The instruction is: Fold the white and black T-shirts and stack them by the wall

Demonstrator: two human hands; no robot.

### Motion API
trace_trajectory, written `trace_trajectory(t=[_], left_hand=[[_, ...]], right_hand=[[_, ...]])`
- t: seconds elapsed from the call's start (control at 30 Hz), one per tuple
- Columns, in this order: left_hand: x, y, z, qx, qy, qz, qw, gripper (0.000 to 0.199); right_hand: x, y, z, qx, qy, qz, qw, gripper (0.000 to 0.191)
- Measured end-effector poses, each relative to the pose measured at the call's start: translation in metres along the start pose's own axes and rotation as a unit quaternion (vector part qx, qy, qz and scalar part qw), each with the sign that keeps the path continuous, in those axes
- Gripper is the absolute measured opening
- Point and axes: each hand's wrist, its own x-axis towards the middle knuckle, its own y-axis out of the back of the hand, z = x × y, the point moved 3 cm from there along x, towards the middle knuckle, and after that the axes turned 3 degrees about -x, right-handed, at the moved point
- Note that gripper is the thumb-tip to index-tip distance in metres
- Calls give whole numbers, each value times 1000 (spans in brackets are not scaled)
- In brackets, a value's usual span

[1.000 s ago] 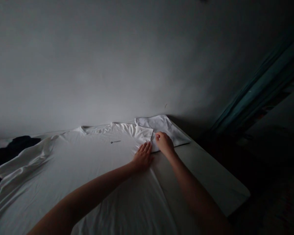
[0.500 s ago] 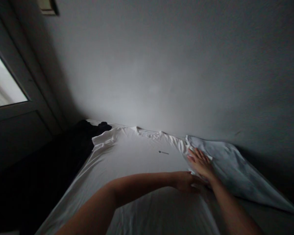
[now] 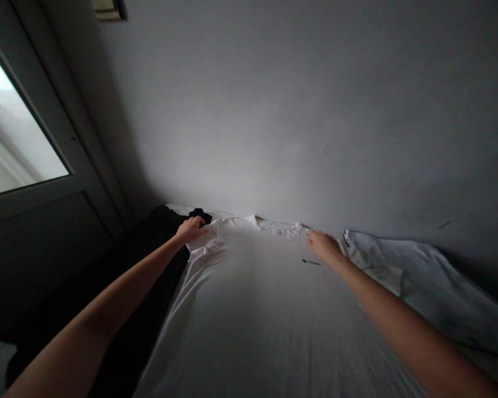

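A white T-shirt lies spread out, its neckline toward the wall and a small dark print on the chest. My left hand rests at the sleeve on the left, thumb and fingers apart. At the shoulder on the right, beside the neckline, my right hand has its fingers curled against the fabric and appears to pinch it. The fingertips of that hand are partly hidden. The right sleeve lies partly behind my right wrist.
Dark cloth lies along the left side. Pale bluish fabric is on the right. A grey wall rises directly behind the shirt. A door with a glass pane stands at the left, and a framed object hangs high up.
My left hand has gone from the shirt's right side across to the left sleeve. My right hand has shifted from the right sleeve to the shoulder near the neckline. The view has turned slightly left.
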Motion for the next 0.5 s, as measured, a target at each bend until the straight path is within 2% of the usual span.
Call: trace_trajectory(t=[0.07,0.13,0.2,0.23,0.33,0.5], left_hand=[[7,-6,-15,-44,16,-46,998,44],[14,-12,-21,-69,12,-68,995,40],[21,-14,-24,-84,4,-76,994,29],[24,-14,-26,-94,0,-78,992,24],[31,-12,-33,-135,-14,-72,988,20],[35,-16,-44,-222,-26,-68,972,23]], right_hand=[[28,18,-75,73,56,-22,996,33],[53,28,-140,119,78,-46,989,30],[76,31,-189,134,87,-42,986,32],[86,30,-206,137,86,-37,986,35],[107,20,-231,139,73,-30,987,40],[112,-11,-229,143,85,-16,986,37]])
